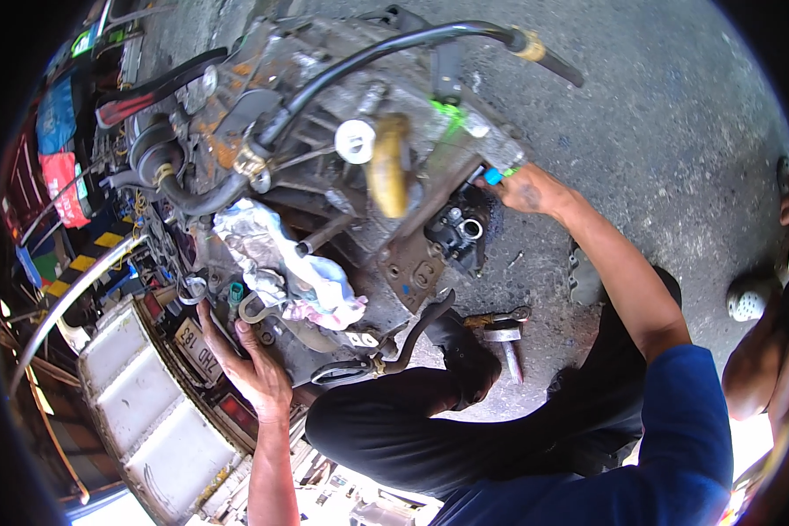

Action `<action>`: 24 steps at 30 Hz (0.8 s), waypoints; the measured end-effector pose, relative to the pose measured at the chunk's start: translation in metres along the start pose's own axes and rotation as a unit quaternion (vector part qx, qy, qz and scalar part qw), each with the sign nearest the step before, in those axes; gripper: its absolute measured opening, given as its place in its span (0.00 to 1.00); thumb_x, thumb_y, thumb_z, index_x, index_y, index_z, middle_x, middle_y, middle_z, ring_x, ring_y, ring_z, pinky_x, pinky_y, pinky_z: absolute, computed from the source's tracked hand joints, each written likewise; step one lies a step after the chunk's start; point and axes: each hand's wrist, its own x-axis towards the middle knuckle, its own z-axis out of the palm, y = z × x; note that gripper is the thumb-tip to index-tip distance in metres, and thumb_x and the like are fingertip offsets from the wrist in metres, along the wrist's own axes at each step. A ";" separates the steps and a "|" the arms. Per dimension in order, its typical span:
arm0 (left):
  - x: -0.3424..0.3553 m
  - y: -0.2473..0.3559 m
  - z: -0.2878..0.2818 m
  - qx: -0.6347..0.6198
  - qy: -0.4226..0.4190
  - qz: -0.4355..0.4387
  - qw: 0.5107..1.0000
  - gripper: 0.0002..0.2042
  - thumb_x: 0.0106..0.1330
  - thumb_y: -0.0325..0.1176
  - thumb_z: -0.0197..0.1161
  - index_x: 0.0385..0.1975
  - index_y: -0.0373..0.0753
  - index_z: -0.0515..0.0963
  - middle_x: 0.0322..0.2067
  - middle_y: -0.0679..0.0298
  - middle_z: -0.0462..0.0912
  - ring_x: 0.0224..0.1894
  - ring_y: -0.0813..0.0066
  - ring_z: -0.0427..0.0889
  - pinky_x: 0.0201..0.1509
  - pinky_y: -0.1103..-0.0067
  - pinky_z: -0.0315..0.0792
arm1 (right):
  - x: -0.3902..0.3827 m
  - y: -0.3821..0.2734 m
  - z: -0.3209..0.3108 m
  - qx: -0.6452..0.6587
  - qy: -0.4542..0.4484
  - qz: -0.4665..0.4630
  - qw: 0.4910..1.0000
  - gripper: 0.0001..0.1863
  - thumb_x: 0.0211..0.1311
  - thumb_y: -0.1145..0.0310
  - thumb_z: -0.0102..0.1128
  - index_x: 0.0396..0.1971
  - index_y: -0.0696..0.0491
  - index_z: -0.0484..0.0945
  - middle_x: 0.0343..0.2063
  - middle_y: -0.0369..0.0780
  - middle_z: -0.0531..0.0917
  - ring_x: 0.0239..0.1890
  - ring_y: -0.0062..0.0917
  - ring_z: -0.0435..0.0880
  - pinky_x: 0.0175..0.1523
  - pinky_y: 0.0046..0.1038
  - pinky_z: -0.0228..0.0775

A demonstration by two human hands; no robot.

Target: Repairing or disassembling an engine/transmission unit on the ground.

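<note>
Two hands on a grimy engine block
Left hand spread flat against its near side; right hand pinches a small blue part.

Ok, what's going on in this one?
A person crouches on the concrete floor over a grimy engine and gearbox assembly. The left hand rests flat against its lower edge, near a crumpled rag. The right hand reaches to the far side, fingertips at a small blue part. A hammer lies on the floor by the knee.
</note>
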 end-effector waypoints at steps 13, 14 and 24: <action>0.001 -0.015 -0.003 0.020 -0.012 0.002 1.000 0.27 0.75 0.41 0.45 0.67 0.29 0.54 0.68 0.48 0.57 0.71 0.56 0.54 0.73 0.66 0.47 | -0.003 -0.024 -0.016 0.059 0.015 0.043 0.997 0.14 0.54 0.81 0.55 0.43 0.58 0.75 0.39 0.48 0.81 0.41 0.37 0.80 0.48 0.34 0.72; 0.002 -0.015 -0.003 0.020 -0.008 -0.001 1.000 0.27 0.75 0.41 0.45 0.67 0.29 0.54 0.68 0.48 0.57 0.71 0.56 0.54 0.73 0.66 0.47 | -0.002 -0.023 -0.013 0.030 0.023 0.056 0.998 0.13 0.54 0.81 0.55 0.42 0.58 0.75 0.37 0.48 0.81 0.41 0.37 0.80 0.48 0.35 0.72; 0.000 -0.012 -0.001 0.000 -0.015 -0.003 1.000 0.28 0.75 0.42 0.45 0.68 0.30 0.54 0.68 0.49 0.57 0.71 0.57 0.55 0.72 0.66 0.48 | 0.001 0.009 0.008 -0.045 0.029 -0.026 0.998 0.09 0.58 0.71 0.57 0.38 0.58 0.76 0.36 0.51 0.80 0.39 0.48 0.79 0.41 0.41 0.72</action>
